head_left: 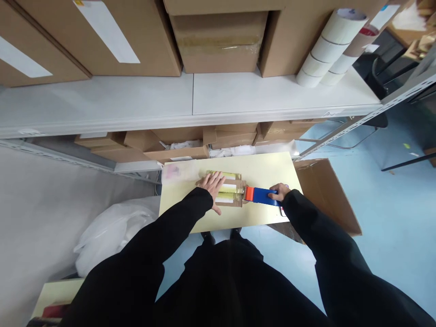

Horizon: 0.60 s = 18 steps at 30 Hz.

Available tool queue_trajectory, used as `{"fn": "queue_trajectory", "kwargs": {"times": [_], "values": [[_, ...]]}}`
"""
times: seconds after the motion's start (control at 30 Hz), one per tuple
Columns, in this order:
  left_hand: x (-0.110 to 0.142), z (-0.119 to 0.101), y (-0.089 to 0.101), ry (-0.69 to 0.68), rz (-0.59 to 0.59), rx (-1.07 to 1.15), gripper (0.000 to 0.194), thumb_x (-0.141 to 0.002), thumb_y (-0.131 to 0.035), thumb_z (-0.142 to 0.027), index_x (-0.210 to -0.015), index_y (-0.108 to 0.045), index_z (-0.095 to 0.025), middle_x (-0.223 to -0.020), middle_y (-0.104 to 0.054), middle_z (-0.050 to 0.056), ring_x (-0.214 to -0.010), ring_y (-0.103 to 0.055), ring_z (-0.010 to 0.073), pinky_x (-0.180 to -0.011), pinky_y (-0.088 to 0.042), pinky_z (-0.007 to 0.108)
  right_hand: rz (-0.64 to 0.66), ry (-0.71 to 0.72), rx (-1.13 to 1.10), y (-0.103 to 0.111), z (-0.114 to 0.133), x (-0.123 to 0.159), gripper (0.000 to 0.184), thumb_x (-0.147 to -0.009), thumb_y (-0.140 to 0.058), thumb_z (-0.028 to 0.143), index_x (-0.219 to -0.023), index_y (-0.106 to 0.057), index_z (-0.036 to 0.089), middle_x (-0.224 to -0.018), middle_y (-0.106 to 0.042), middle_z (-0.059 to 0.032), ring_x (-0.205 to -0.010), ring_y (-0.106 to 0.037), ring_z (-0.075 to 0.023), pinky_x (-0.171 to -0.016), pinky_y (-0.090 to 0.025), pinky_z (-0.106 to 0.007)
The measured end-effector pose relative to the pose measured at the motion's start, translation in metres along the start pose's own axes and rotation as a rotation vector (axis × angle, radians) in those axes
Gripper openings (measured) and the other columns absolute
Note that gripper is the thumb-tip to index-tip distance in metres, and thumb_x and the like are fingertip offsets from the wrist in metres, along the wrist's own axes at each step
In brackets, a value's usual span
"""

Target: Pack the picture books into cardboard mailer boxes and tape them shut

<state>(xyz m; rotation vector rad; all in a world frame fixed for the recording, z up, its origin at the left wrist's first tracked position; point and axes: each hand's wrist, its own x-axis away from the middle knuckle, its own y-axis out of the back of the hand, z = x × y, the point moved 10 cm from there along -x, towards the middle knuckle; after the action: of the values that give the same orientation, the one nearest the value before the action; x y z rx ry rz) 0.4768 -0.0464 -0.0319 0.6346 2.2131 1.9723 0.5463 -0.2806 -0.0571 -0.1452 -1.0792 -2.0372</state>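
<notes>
Package (228,197), brown with yellow bands and white strips, was seen in the head view lying on a pale yellow table (269,165); clock directions were taken from it. Its nine o'clock side was covered by the left hand (211,185), laid flat with the fingers spread and unclenched, nothing being grasped in it. Glossy film (242,187) was visible at the package's three o'clock end. Just beyond that end, a blue-and-orange tool (263,196) was gripped in the right hand (279,192), the fingers curled around its blue part and the orange part directed at the package. Whether contact was made there could not be told. Between three and four o'clock, a flat object (283,212) was partly hidden by the right wrist. Farther out at three o'clock, an open cardboard box (327,193) was placed beside the table. At twelve o'clock, a pale shelf (238,93) was loaded with large boxes (218,29), and white rolls (316,61) were stacked between one and two o'clock. Between eight and nine o'clock, a white plastic bag (109,231) was set down.
</notes>
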Motion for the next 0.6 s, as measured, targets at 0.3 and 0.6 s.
{"fn": "queue_trajectory", "kwargs": {"times": [0.3, 0.6], "values": [[-0.01, 0.03, -0.029, 0.108, 0.117, 0.001, 0.141, -0.026, -0.062, -0.073, -0.139, -0.003, -0.01, -0.145, 0.005, 0.018, -0.13, 0.009, 0.0385, -0.1, 0.011, 0.051, -0.008, -0.024, -0.074, 0.01, -0.023, 0.006, 0.032, -0.064, -0.046, 0.045, -0.048, -0.042, 0.018, -0.047, -0.037, 0.0039, -0.045, -0.037, -0.0082, -0.046, -0.027, -0.023], [-0.012, 0.031, -0.032, 0.121, 0.113, -0.023, 0.143, -0.025, -0.059, -0.076, -0.139, -0.003, -0.011, -0.144, 0.004, 0.02, -0.13, 0.005, 0.0382, -0.099, 0.012, 0.052, 0.029, -0.086, 0.147, 0.026, -0.046, 0.029, 0.031, -0.065, -0.045, 0.043, -0.051, -0.051, 0.017, -0.045, -0.041, 0.0028, -0.047, -0.039, -0.0097, -0.048, -0.029, -0.023]]}}
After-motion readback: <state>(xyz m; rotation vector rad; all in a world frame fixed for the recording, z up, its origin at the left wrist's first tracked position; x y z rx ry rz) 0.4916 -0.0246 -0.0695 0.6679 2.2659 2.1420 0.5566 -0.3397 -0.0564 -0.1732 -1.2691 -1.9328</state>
